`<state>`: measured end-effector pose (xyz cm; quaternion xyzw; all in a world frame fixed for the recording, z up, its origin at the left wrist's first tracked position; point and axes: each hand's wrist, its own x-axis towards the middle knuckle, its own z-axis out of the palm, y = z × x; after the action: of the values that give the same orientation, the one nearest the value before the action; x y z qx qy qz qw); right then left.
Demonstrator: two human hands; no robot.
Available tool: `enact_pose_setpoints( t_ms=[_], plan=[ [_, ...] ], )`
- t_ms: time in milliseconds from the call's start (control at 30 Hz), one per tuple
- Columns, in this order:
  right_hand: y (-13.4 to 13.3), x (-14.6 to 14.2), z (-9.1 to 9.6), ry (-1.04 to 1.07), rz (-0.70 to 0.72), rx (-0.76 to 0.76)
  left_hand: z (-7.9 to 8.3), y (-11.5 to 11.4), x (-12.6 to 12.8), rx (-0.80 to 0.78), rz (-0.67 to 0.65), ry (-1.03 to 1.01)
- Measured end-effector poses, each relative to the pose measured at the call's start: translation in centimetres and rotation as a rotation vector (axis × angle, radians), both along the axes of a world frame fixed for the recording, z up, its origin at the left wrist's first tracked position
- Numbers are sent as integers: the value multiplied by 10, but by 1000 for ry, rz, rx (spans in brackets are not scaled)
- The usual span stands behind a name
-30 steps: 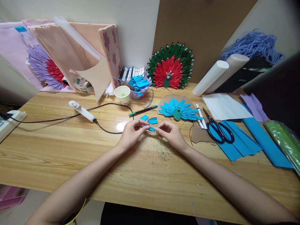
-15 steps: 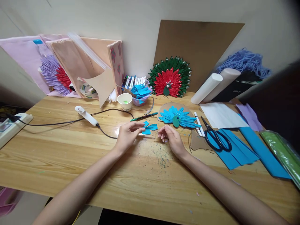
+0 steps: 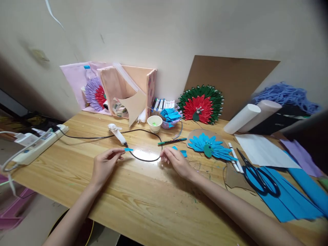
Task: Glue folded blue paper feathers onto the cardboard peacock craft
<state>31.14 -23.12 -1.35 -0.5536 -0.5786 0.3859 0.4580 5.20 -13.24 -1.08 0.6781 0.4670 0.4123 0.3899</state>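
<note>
My left hand (image 3: 106,164) is closed in a pinch on a small blue paper petal (image 3: 128,149), just below a white corded tool (image 3: 118,135) that looks like a hot glue gun. My right hand (image 3: 176,162) has its fingers curled together beside the loop of black cord (image 3: 146,160). Whether they grip the cord or something small is hidden. Behind that hand lie more blue paper petals (image 3: 183,153), partly covered. A blue paper peacock (image 3: 208,147) with a green body rests on round cardboard to the right.
A green pen (image 3: 172,141), a paper cup (image 3: 154,123) and a basket of blue scraps (image 3: 171,118) lie farther back. Black scissors (image 3: 261,177) rest on blue paper strips (image 3: 287,198) at right. A power strip (image 3: 38,145) sits on the left edge.
The view has turned left and tilted up. My left hand has moved left, away from the blue petals, carrying one. My right hand has moved left to the cord, in front of the remaining petals.
</note>
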Motion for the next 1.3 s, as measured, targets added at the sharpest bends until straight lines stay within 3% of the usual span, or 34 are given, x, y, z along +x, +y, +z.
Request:
enact_pose_setpoints(
  t_ms=[100,267,500,633,967,1300],
  plan=[
    [43,-28,-5,-89,24,-28,-4,7,-24,25,75,-28],
    [108,-83,-9,-317,-134,79,-9,18,-37,28,174,-142],
    [154,-130,-8,-367,-7,34,-16,21,-43,34,252,-139],
    [152,-136,-8,-366,6,50,-15,20,-45,36,304,-120],
    [94,-127,-10,-150,140,149,-19,27,-57,-3,541,-99],
    [89,-127,-16,-211,207,122,-15,24,-56,-23,548,-73]
  ],
)
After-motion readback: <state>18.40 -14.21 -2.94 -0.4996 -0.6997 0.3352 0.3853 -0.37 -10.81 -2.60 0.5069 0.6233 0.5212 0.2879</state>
